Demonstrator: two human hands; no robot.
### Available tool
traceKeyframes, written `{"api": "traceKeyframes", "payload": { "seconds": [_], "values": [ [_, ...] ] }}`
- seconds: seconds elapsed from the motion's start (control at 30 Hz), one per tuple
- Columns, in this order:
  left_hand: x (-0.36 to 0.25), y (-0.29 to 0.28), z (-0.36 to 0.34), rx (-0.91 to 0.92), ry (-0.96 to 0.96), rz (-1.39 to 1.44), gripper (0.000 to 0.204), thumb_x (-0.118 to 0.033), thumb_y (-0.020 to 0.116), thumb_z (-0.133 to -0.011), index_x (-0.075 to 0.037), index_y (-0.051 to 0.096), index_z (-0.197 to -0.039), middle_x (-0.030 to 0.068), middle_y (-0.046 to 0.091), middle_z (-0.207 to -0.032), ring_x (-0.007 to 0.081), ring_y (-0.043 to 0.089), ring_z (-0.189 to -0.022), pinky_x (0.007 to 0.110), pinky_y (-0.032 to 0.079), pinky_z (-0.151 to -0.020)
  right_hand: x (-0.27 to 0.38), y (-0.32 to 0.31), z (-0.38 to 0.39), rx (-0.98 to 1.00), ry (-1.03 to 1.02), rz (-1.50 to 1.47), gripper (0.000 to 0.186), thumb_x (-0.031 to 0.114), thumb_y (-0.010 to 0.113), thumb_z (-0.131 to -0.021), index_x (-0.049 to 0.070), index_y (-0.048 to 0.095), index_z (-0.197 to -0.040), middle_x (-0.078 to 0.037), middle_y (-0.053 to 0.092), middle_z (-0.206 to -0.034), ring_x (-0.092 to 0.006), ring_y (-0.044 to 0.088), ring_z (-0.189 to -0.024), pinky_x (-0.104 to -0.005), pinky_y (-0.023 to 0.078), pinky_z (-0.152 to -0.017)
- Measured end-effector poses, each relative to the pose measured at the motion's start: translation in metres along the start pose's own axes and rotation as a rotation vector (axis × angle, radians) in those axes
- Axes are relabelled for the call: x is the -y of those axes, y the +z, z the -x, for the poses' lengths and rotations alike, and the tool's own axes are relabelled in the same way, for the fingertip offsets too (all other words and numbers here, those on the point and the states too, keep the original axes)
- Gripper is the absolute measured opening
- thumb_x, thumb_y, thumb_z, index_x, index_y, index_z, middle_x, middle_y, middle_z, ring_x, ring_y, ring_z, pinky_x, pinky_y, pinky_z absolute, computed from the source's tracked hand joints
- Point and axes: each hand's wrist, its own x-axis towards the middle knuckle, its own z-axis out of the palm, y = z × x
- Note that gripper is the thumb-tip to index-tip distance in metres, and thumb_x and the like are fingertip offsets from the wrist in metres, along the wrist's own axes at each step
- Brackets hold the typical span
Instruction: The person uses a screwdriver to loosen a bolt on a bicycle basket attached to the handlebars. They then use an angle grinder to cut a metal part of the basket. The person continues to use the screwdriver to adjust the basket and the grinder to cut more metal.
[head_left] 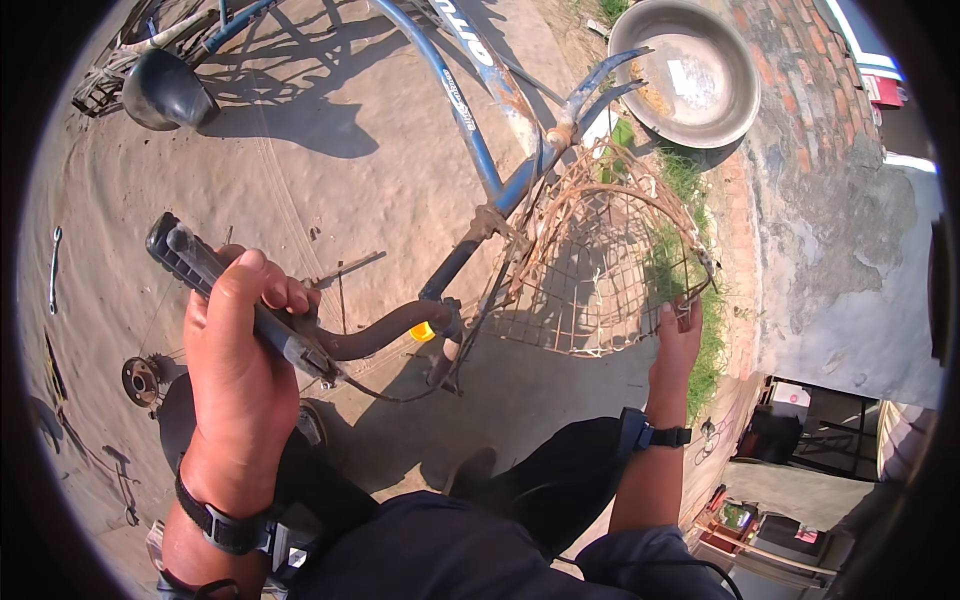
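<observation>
A blue bicycle frame (pixel 455 100) without a front wheel in view lies across the upper middle, its bare fork (pixel 600 85) pointing to the upper right. My left hand (pixel 240 340) is closed around the black handlebar grip (pixel 185 250), and the rusty curved handlebar (pixel 385 333) runs from it to the stem. Attached at the front of the bicycle is a rusty wire basket (pixel 600 285), bent out of shape. The fingers of my right hand (pixel 680 335) are closed on the basket's rim at its lower right corner. A black saddle (pixel 165 92) shows at the upper left.
A round metal basin (pixel 745 85) with some liquid stands at the upper right beside a brick wall (pixel 805 90). A wrench (pixel 55 270) and a wheel hub (pixel 141 382) are on the ground at left. A small yellow object (pixel 422 331) shows beneath the handlebar. Grass (pixel 705 365) edges the right side.
</observation>
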Motion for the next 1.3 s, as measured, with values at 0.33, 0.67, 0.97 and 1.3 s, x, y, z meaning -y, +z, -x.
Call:
{"api": "traceKeyframes", "payload": {
  "seconds": [0.33,0.67,0.97,1.3],
  "values": [
    [0.0,0.0,-0.001,0.004,0.001,0.041,0.014,-0.018,0.064,-0.1,-0.009,0.057,-0.091,0.0023,0.054,-0.081,0.0181,0.057,-0.079,0.041,0.05,-0.083,0.131,0.063,0.012,0.052,-0.944,0.761,0.052,0.013,0.068,-0.099,0.001,0.054,-0.147,-0.022,0.061,-0.143,-0.041,0.051,-0.139,-0.0459,0.038,-0.118],
    [0.003,-0.001,-0.004,0.002,0.01,0.036,0.015,-0.018,0.062,-0.101,-0.009,0.058,-0.091,0.0023,0.055,-0.08,0.0177,0.056,-0.079,0.041,0.05,-0.083,0.124,0.054,0.033,0.122,-0.716,0.652,0.018,0.011,0.057,-0.105,0.0,0.068,-0.115,-0.016,0.067,-0.1,-0.0316,0.064,-0.095,-0.0384,0.051,-0.086],
    [0.001,0.0,-0.003,0.005,0.006,0.023,0.017,-0.02,0.065,-0.1,-0.009,0.057,-0.09,0.0023,0.055,-0.08,0.0172,0.058,-0.078,0.04,0.051,-0.082,0.115,0.052,-0.007,0.136,-0.667,0.707,0.015,0.007,0.054,-0.105,-0.001,0.066,-0.11,-0.017,0.067,-0.105,-0.0343,0.064,-0.097,-0.0391,0.051,-0.09],
    [0.0,0.0,-0.003,0.01,-0.005,0.021,0.019,-0.021,0.068,-0.1,-0.009,0.056,-0.092,0.0021,0.056,-0.08,0.0172,0.06,-0.078,0.04,0.053,-0.083,0.119,0.06,-0.02,0.173,-0.799,0.656,0.016,0.005,0.056,-0.103,-0.002,0.067,-0.113,-0.019,0.069,-0.111,-0.0354,0.067,-0.102,-0.0398,0.052,-0.094]
  ]
}}
